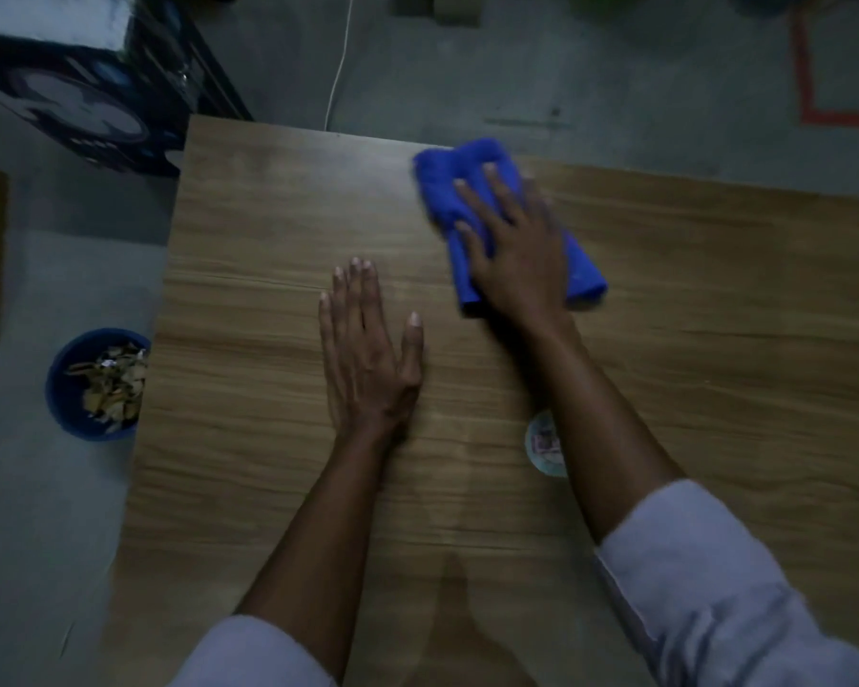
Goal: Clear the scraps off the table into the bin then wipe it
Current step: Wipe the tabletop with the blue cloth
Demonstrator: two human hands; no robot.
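A folded blue cloth (459, 183) lies on the wooden table (269, 215), near its far edge. My right hand (514, 250) presses flat on the cloth with straight, spread fingers. My left hand (368, 349) rests palm down on the bare wood in the middle of the table, fingers straight and together. On the floor to the left of the table stands a blue bin (58, 389) holding several scraps (112, 381) of paper or peel.
A small round sticker or lid (541, 441) lies on the table, partly hidden under my right forearm. A dark box (80, 101) stands at the far left. A white cable (340, 66) and red floor tape (804, 76) lie beyond the table.
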